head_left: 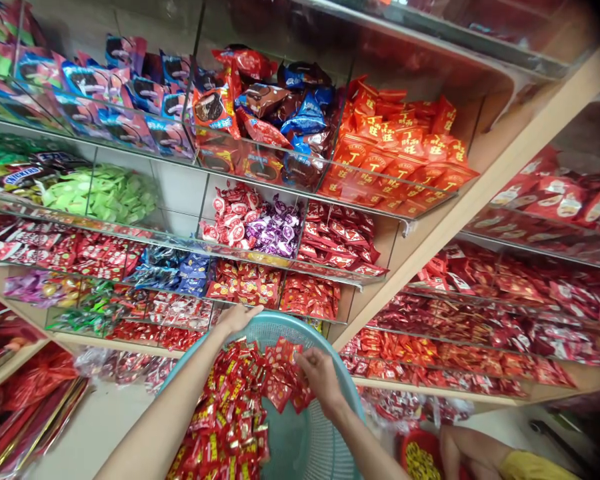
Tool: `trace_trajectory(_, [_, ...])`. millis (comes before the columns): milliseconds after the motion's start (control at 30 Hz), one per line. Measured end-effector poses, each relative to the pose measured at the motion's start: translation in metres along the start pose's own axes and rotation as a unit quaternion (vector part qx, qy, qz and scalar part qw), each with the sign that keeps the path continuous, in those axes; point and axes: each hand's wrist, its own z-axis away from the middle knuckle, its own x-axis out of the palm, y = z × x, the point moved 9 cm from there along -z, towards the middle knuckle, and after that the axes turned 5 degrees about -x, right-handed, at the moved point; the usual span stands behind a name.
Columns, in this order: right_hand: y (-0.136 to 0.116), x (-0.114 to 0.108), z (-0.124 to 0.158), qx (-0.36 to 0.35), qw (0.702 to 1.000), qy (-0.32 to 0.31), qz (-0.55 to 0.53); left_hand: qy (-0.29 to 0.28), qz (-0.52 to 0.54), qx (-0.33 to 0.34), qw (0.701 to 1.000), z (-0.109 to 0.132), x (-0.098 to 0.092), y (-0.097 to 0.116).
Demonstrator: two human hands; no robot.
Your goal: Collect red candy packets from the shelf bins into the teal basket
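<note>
A teal perforated plastic basket (325, 427) is held low in front of the wearer, directly below the shelving, and is tilted toward the camera. Red-and-yellow wrapped sweets (225, 413) are heaped inside it, with the heap concentrated on the left side of the basket and a section of the basket floor left exposed on the right.

The left hand (237, 319) is placed over the far rim of the basket, with the fingers held together and slightly curved; whether the rim is firmly gripped cannot be determined. The right hand (323, 380) is positioned above the heap, with the fingers partly curled downward and in contact with loose red packets (285, 377); whether any packet is held cannot be determined.

Clear acrylic bins (260, 227) are mounted in tiers on light wooden shelving (430, 227) and are stocked with wrapped confectionery, including Snickers bars (17, 175) and red packets (395, 140) printed with yellow characters.

At the lower right, a second person's hand (467, 453), extending from a yellow sleeve (535, 468), is placed beside a red bowl (420, 453) containing yellow-printed items. The bowl is situated just beside the basket.
</note>
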Motion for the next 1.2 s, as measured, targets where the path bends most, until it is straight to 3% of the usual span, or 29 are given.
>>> trace_trajectory(200, [0.057,0.022,0.014,0.114,0.991,-0.057,-0.036,0.001,-0.009,-0.011,1.0,-0.002,0.003,-0.003])
trace_trajectory(367, [0.075,0.033,0.019,0.134,0.988,-0.065,-0.033,0.01,-0.018,0.0,1.0,0.001,0.003,-0.001])
trace_trajectory(500, [0.078,0.039,0.018,0.133,0.987,-0.083,-0.044,0.01,-0.014,-0.006,1.0,0.002,0.002,-0.001])
trace_trajectory(600, [0.081,0.042,0.02,0.136,0.985,-0.105,0.005,0.01,-0.016,-0.01,1.0,0.001,0.002,-0.001])
trace_trajectory(733, [0.073,0.04,0.024,0.088,0.969,-0.137,0.188,0.013,-0.015,-0.01,1.0,-0.001,0.001,-0.002])
trace_trajectory(867, [0.053,0.039,0.031,0.008,0.923,-0.152,0.353,0.012,-0.019,-0.006,1.0,0.002,0.0,-0.001])
trace_trajectory(1067, [0.058,0.058,0.053,0.061,0.899,-0.273,0.336,0.019,-0.015,-0.004,1.0,0.003,0.0,0.0])
trace_trajectory(1200, [0.056,0.065,0.053,0.037,0.889,-0.253,0.38,0.023,0.001,0.002,1.0,0.001,0.002,-0.002])
